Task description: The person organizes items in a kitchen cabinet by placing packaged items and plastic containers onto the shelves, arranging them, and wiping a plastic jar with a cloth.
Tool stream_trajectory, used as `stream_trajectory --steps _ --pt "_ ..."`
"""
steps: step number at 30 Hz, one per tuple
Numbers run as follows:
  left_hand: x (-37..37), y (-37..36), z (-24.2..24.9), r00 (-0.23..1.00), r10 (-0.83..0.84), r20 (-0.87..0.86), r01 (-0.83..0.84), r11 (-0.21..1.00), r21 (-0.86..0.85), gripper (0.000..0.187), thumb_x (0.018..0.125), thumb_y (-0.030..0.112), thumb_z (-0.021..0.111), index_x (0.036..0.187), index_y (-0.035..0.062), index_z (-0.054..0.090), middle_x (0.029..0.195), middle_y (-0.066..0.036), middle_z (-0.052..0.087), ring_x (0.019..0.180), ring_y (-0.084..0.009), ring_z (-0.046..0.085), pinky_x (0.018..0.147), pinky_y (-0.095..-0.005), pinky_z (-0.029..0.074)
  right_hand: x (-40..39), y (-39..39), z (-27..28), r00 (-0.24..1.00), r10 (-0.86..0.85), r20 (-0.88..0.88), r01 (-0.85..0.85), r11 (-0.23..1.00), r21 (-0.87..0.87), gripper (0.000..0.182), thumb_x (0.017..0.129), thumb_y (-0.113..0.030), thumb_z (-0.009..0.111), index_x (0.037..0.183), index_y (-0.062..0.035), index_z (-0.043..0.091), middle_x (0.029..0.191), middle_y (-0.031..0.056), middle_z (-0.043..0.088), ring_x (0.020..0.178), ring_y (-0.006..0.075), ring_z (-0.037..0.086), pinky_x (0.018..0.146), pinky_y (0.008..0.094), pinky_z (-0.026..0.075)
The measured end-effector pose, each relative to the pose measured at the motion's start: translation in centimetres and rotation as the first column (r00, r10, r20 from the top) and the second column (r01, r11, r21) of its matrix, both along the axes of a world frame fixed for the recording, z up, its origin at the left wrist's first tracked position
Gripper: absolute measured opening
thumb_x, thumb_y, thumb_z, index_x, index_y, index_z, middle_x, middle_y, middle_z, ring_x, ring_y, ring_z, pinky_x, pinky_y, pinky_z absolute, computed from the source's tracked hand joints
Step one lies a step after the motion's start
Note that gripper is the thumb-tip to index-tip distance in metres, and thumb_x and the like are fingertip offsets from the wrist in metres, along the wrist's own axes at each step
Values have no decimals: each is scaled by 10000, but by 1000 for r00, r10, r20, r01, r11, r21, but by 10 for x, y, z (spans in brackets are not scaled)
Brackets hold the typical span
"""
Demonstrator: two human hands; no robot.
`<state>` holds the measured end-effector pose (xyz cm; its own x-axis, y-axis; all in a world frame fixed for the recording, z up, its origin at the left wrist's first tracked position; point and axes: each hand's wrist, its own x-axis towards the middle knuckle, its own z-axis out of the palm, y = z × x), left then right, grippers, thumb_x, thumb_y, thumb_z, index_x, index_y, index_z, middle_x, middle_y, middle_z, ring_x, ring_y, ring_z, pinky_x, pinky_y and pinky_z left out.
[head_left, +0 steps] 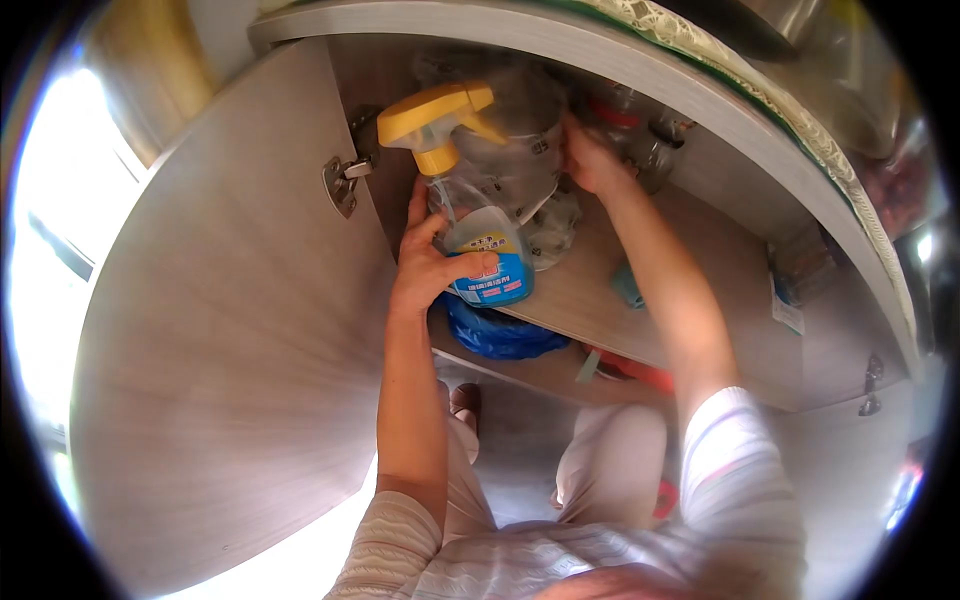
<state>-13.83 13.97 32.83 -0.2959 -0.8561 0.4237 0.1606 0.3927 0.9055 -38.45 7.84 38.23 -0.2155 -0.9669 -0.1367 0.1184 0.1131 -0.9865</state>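
Observation:
My left hand (425,255) is wrapped around a spray bottle (490,262) with a yellow trigger head and a blue label, its thumb across the front. The bottle is tilted at the left side of the open cabinet. Behind it stands a bulky bundle in a clear plastic bag (525,165) with small dark print. My right hand (592,160) reaches deep inside and is closed at the bag's right edge, its fingertips partly hidden. Close by on the right are clear containers (655,150), one with a red lid.
The cabinet door (230,330) hangs open on the left, with a metal hinge (345,185). A blue plastic bag (505,330) and a red item (640,370) lie below the shelf (600,290). A small teal item (628,288) sits on the shelf. The countertop edge (700,90) curves overhead.

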Motion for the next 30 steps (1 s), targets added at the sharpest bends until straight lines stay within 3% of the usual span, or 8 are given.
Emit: stream_trajectory --steps 8,12,15,17,20,23,26,30 --pt "0 3 -8 999 -23 -34 22 999 -35 518 413 105 799 898 25 637 1359 -143 229 1210 -253 321 930 -339 352 -14 -27 -23 991 112 79 -105 991 -87 411 816 -498 471 927 -113 560 827 -1 569 747 126 522 608 314 425" --pt "-3 12 2 998 51 26 -50 998 -40 535 412 112 804 912 25 634 1350 -147 244 1195 -254 342 920 -340 365 -12 -24 -12 979 172 107 -158 979 -127 409 813 -498 474 913 -114 572 828 15 585 705 138 534 584 315 427" --pt "-1 11 0 993 103 48 -102 994 -36 540 410 116 808 914 30 635 1345 -152 251 1182 -253 361 911 -340 376 -7 -10 15 946 17 -322 -20 1000 -7 412 823 -459 472 929 -74 570 860 40 602 726 163 564 582 333 437" --pt "1 12 -1 995 95 8 -95 995 -13 540 410 117 808 915 38 636 1341 -158 255 1172 -252 376 906 -340 381 -5 2 44 789 0 -614 36 998 46 356 822 -382 502 971 -60 526 897 70 600 727 141 595 622 327 478" --pt "2 13 -1 996 91 26 -90 995 -35 544 409 117 809 919 39 635 1340 -168 256 1161 -252 390 904 -340 383 1 14 71 739 -223 -635 68 963 -259 351 813 -343 513 1005 -51 543 926 71 605 803 149 590 675 303 468" --pt "1 11 -5 996 84 34 -82 996 -43 555 410 120 812 923 19 628 1340 -171 253 1158 -252 393 902 -345 385 22 11 79 620 -233 -750 -260 841 -475 406 796 -314 528 1078 -22 527 994 90 595 905 184 570 752 286 447" --pt "1 14 -2 999 44 -19 -43 999 25 565 411 115 811 931 -1 621 1342 -170 248 1154 -250 396 903 -342 387 58 18 86 361 -302 -882 -319 849 -421 460 779 -298 562 1140 -20 495 1031 115 581 970 206 539 808 275 417" --pt "2 12 -6 999 47 1 -47 998 29 578 413 99 807 943 -26 610 1340 -166 247 1150 -242 398 902 -334 392 62 -12 81 303 -224 -926 -310 896 -319 440 773 -267 572 1141 -40 495 1036 132 574 955 218 544 816 295 418"
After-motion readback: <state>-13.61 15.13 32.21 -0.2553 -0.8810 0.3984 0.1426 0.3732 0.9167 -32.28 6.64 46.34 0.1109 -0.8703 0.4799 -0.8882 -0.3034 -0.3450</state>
